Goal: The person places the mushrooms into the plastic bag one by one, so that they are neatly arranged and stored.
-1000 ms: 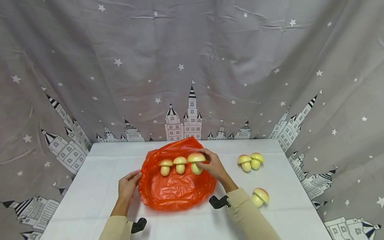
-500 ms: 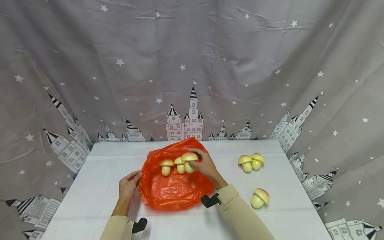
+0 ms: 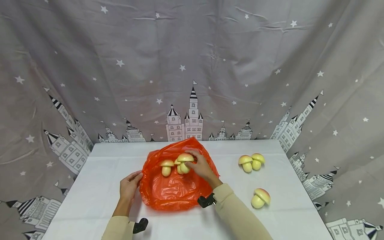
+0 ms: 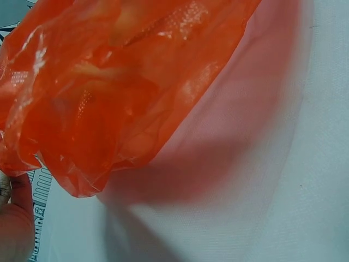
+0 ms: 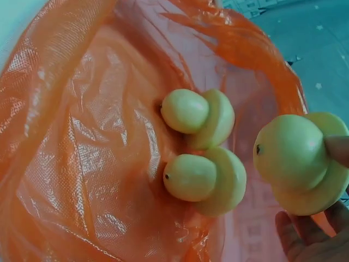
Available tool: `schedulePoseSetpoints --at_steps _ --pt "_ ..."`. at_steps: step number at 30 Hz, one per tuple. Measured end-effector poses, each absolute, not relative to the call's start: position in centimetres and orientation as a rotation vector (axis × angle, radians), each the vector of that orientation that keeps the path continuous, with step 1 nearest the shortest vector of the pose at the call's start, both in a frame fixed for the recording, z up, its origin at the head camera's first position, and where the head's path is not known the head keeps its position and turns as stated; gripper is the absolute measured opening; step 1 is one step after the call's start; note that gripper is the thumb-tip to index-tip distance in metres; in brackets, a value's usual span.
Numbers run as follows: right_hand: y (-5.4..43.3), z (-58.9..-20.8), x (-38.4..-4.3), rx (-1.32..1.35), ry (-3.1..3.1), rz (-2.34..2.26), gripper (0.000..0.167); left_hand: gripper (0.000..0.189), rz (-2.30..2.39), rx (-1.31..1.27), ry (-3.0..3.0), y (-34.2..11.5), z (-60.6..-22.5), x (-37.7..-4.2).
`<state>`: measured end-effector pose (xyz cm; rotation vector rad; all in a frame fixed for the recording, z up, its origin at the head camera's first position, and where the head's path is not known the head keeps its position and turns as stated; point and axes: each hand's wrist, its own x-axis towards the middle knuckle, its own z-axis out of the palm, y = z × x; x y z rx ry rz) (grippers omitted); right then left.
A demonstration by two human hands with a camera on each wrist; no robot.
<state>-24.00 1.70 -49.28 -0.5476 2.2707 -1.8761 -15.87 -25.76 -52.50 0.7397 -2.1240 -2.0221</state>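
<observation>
A red plastic bag (image 3: 175, 190) lies spread with its mouth wide, and my left hand (image 3: 129, 186) pinches its left edge. Two mushrooms (image 5: 196, 177) with yellow-green caps and stems sit inside, side by side. My right hand (image 3: 202, 166) holds another mushroom (image 3: 186, 157) between thumb and fingers, over the inside of the bag. In the head view this mushroom partly covers one of the two in the bag. The left wrist view shows the bag's outer side, with only part of my left hand (image 4: 15, 229) at the lower left.
Two more mushrooms (image 3: 246, 162) stand together on the white table (image 3: 288, 180) to the right of the bag. A single mushroom (image 3: 261, 198) lies nearer, beside my right sleeve (image 3: 237, 213). A grey curtain (image 3: 255, 66) with castles and stars hangs behind.
My right hand has carried its mushroom leftward and slightly down, from the bag's right side to close by the mushrooms inside. My left hand has stayed at the bag's left edge.
</observation>
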Motion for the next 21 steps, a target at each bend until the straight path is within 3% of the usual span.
schedulePoseSetpoints --at_steps 21 --pt "2.5 -51.0 -26.0 -0.273 2.452 -1.706 0.046 0.043 -1.988 0.773 -2.226 -25.9 -52.5 -15.8"
